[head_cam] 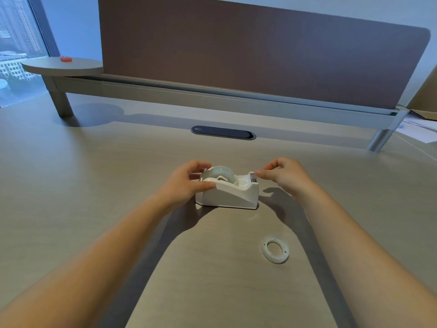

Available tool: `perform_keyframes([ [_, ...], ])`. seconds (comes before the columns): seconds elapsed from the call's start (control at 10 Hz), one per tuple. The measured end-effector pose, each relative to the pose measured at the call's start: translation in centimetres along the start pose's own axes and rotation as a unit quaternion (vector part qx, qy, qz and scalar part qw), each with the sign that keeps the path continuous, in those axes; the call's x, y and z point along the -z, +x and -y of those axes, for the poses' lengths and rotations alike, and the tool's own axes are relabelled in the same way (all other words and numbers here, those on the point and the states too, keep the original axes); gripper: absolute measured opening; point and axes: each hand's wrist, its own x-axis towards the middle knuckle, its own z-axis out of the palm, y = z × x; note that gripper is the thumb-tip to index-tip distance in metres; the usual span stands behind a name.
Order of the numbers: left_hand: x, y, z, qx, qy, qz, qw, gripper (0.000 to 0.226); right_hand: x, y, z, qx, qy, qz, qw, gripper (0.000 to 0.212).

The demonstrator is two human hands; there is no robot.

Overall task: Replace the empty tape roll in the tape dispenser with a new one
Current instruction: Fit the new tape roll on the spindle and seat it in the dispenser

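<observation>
New roll (221, 172) seated in dispenser (228, 195); your left hand (186, 182) fingers clamp its rear; right hand (282, 174) fingers pinch tape end (252, 173) at cutter; empty core (275, 249) discarded nearer you; trimming remains, probably.

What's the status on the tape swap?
Left hand steadying dispenser, new roll seated. Right hand pinching tape end at cutter. Empty core lying on desk, apart. Nothing in the way.

White tape dispenser (228, 194) holds new roll (221, 172); empty roll (275, 249) lies flat nearby.
</observation>
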Motion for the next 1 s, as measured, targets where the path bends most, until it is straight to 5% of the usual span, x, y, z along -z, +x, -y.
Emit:
perform_keyframes([
  [0.5,-0.1,0.1,0.3,-0.006,-0.002,-0.003,1.0,0.03,-0.8,0.9,-2.7,-0.215,0.124,0.105,0.963,0.035],
  [0.8,-0.5,-0.5,-0.4,0.001,0.07,-0.004,0.998,0.045,-1.0,-0.1,-2.6,-0.132,0.106,0.024,0.985,0.011],
  [0.9,-0.7,-1.0,-1.8,-0.016,0.124,-0.045,0.991,0.059,-0.1,-1.3,-1.5,-0.043,0.017,-0.088,0.995,0.029],
  [1.0,-1.0,-3.3,-4.5,-0.087,0.111,-0.097,0.985,0.05,0.1,-5.1,0.3,0.093,-0.022,-0.106,0.99,0.026],
])
